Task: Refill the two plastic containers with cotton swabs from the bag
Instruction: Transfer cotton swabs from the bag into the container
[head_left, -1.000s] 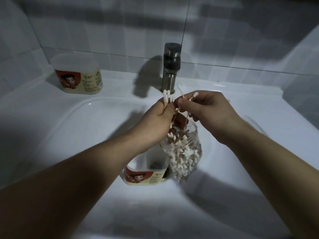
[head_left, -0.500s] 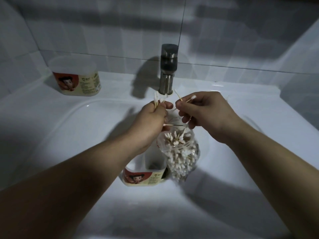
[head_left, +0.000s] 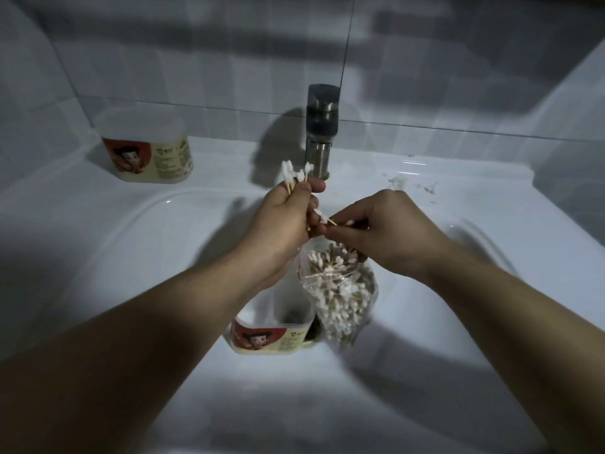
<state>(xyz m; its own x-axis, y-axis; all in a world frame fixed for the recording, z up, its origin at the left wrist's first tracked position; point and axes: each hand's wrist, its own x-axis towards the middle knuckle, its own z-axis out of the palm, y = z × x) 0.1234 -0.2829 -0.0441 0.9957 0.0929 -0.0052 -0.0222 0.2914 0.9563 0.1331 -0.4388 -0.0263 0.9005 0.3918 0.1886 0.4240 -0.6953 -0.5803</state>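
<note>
My left hand (head_left: 284,221) grips a small bunch of cotton swabs (head_left: 294,175), their white tips sticking up above my fingers. My right hand (head_left: 379,231) pinches a swab or two at the mouth of the clear plastic bag (head_left: 340,296), which hangs below both hands full of swabs. An open plastic container (head_left: 271,335) with a red cartoon label stands in the sink basin under my left wrist, beside the bag. A second container (head_left: 147,149) with the same label stands on the sink ledge at the back left.
A steel tap (head_left: 320,132) rises from the back of the white sink (head_left: 131,257), just behind my hands. A tiled wall (head_left: 229,54) closes the back. Small specks lie on the ledge right of the tap (head_left: 412,186).
My right hand has dropped from level with my left hand down to the bag's mouth. My left hand keeps its bunch of swabs raised.
</note>
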